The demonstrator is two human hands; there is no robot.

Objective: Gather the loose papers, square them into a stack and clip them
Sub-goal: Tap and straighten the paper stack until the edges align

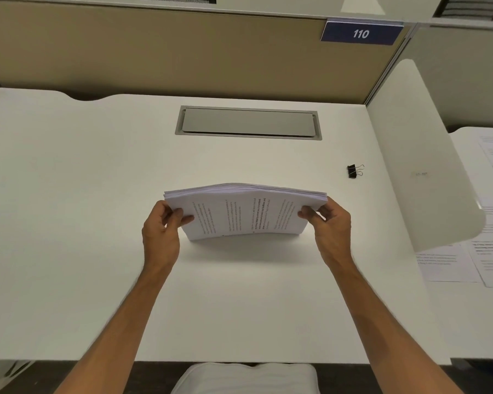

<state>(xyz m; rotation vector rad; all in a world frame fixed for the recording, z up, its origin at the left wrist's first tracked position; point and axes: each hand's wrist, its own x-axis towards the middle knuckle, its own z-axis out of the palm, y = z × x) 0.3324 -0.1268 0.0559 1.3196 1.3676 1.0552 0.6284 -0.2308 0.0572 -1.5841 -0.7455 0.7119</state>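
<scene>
A stack of printed white papers [244, 213] stands on its long edge on the white desk [83, 172], upright and bowed slightly at the top. My left hand [162, 226] grips its left end, thumb in front. My right hand [329, 223] grips the right end the same way. A black binder clip [353, 171] with silver wire handles lies on the desk to the back right, well apart from the stack and both hands.
A grey cable hatch [248, 123] is set into the desk behind the stack. A white side divider [421, 155] bounds the desk on the right; beyond it several printed sheets [450, 265] lie on the neighbouring desk. A tan partition [154, 52] rises at the back.
</scene>
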